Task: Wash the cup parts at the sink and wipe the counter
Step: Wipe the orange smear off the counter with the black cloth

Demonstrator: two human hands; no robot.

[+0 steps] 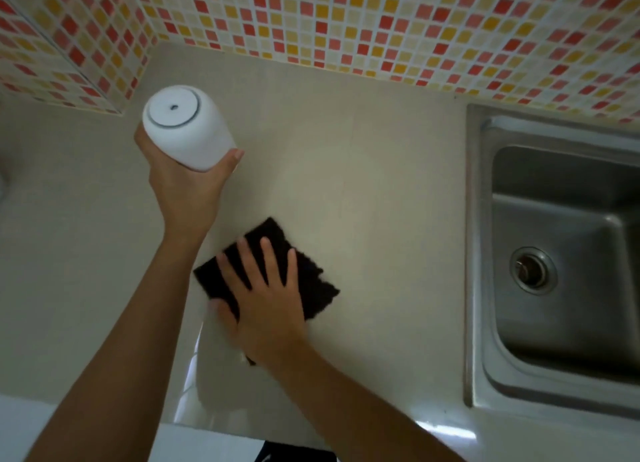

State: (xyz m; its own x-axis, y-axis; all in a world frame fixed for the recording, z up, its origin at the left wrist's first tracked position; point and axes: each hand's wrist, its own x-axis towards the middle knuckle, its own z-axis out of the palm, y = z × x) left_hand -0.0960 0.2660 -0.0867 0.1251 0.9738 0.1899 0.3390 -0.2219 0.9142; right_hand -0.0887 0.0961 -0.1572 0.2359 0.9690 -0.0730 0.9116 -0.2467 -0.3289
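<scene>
Cup [183, 125] in my left hand [187, 184], raised above the counter [363, 156] near the tiled corner: my fingers and thumb are curled round its white body, its flat end with a dark ring and a small centre hole turned toward me. Whether anything is inside it I cannot tell. My right hand [266, 298] lies flat on a dark cloth [311, 288], fingers straight and slightly spread, palm pressing the cloth against the pale counter near its front edge, below and to the right of the cup. To the right, well apart from both hands, the steel sink [554, 375] is set into the counter; its basin holds only the round drain [533, 271]. Behind counter and sink runs a wall [346, 18] of small red, orange and cream tiles.
</scene>
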